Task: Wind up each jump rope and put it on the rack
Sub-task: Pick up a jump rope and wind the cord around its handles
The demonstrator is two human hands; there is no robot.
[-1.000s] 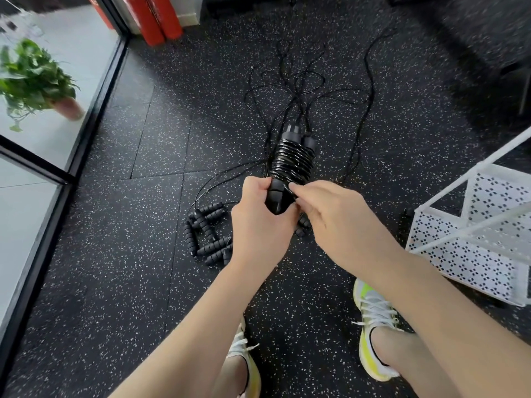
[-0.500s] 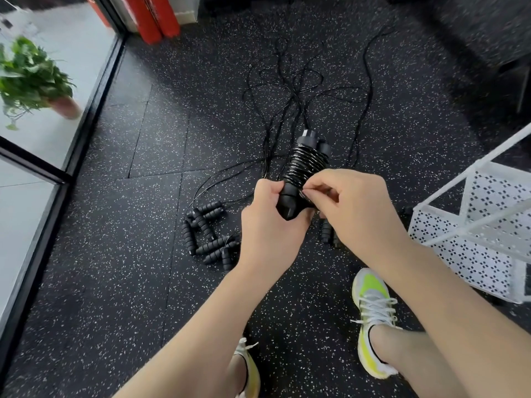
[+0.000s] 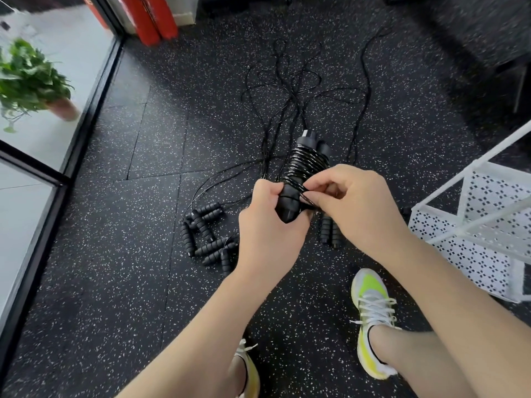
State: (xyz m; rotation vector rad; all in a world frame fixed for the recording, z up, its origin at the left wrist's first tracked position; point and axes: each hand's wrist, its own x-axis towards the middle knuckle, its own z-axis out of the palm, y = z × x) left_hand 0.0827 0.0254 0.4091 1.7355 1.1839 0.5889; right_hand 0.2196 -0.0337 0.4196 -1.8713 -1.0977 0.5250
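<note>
The right hand [image 3: 356, 208] pinches the loose end of the cord [image 3: 307, 200] between thumb and curled fingertips, just beside the lower end of the wound jump rope [image 3: 301, 170]. The left hand [image 3: 267, 228] curls its fingers round the bottom of the 2 handles held together, with the cord coiled tightly about them and their top caps poking out above. The bundle tilts up and away from the person, raised above the floor [image 3: 115, 254].

Below the hands lie more ropes: a cluster of about 6 ribbed handles [image 3: 202, 232] to the left, and 2 handles [image 3: 330, 229] side by side under the right wrist. Their thin cords [image 3: 287, 90] trail away in tangled loops; how many ropes is hard to count.

1 white perforated rack [image 3: 471, 234] stands at the right edge, near the right forearm. 2 shoes [image 3: 372, 308] show below. A glass wall frame [image 3: 86, 116] borders the floor at left, with 1 potted plant [image 3: 31, 81] behind it and 2 red cylinders [image 3: 155, 18] at the top. Bare floor lies between the handle cluster and the frame.
</note>
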